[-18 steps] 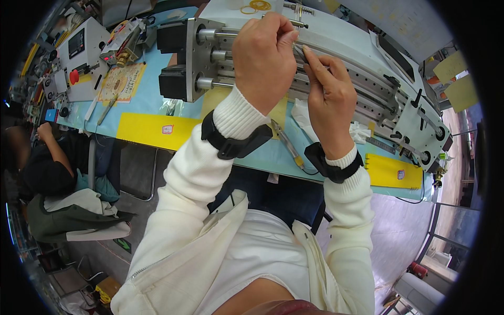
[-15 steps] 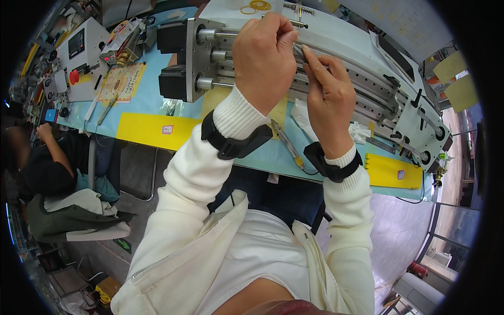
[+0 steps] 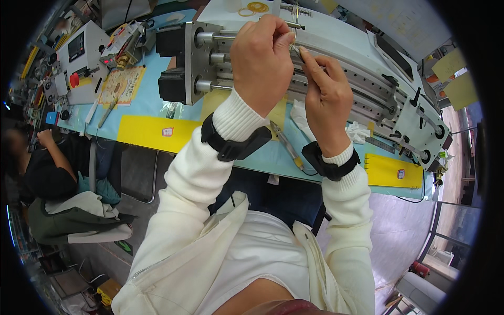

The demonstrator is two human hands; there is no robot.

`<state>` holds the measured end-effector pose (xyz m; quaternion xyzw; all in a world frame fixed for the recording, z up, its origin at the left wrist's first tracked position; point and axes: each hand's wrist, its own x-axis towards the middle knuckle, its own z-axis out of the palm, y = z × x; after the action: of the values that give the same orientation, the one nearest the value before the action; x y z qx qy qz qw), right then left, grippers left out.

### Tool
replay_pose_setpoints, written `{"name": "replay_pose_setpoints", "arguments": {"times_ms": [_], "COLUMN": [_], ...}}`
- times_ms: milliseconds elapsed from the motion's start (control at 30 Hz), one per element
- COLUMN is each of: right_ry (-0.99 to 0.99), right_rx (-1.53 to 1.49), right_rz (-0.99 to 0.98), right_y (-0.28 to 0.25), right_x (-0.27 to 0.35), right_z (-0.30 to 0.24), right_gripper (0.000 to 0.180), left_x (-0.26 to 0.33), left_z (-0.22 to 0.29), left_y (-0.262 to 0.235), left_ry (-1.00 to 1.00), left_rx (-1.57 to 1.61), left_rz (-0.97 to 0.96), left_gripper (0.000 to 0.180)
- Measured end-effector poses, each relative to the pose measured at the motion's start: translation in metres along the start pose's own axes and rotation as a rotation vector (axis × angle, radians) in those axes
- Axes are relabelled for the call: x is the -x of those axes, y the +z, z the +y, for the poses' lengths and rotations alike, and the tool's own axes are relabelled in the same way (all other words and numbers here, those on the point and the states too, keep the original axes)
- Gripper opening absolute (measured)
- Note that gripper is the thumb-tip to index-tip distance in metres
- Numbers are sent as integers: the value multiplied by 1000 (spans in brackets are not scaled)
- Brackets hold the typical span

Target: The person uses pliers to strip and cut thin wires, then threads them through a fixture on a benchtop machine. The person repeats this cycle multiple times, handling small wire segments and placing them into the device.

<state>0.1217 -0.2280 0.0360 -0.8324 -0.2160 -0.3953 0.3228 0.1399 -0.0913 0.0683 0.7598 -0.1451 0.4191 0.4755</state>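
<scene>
A long grey metal rail assembly (image 3: 362, 79) with parallel steel rods and black blocks at its left end lies across the light blue bench. My left hand (image 3: 262, 60) is raised over the rods, fingers pinched on a thin metal rod-like part (image 3: 295, 25). My right hand (image 3: 326, 100) is just to its right, fingertips pinching a small part at the same spot on the assembly. What exactly lies between the fingertips is too small to tell. Both wrists wear black bands over white sleeves.
Pliers with yellow handles (image 3: 287, 147) lie on the bench below my hands, beside crumpled white tissue (image 3: 357, 131). Yellow marked strips (image 3: 152, 131) edge the bench. A grey control box with a red button (image 3: 79, 63) stands far left. Another person (image 3: 42, 163) sits at lower left.
Both hands stay at the same place on the assembly; only slight finger shifts show.
</scene>
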Motion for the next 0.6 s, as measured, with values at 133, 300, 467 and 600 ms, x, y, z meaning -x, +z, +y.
{"name": "replay_pose_setpoints", "arguments": {"times_ms": [133, 300, 467, 600], "right_ry": [0, -37, 219, 477], "right_rx": [-65, -16, -52, -98], "right_rz": [66, 132, 154, 321], "right_y": [-10, -57, -112, -148], "right_x": [-3, 14, 66, 109], "right_z": [-3, -2, 23, 62], "right_gripper": [43, 43, 35, 20], "left_x": [6, 20, 44, 65], "left_z": [-4, -10, 12, 55], "left_y": [-3, -33, -48, -26], "left_ry": [-76, -43, -86, -56], "left_rx": [77, 207, 288, 236], "left_rz": [43, 343, 287, -152], "left_gripper": [11, 21, 22, 20]}}
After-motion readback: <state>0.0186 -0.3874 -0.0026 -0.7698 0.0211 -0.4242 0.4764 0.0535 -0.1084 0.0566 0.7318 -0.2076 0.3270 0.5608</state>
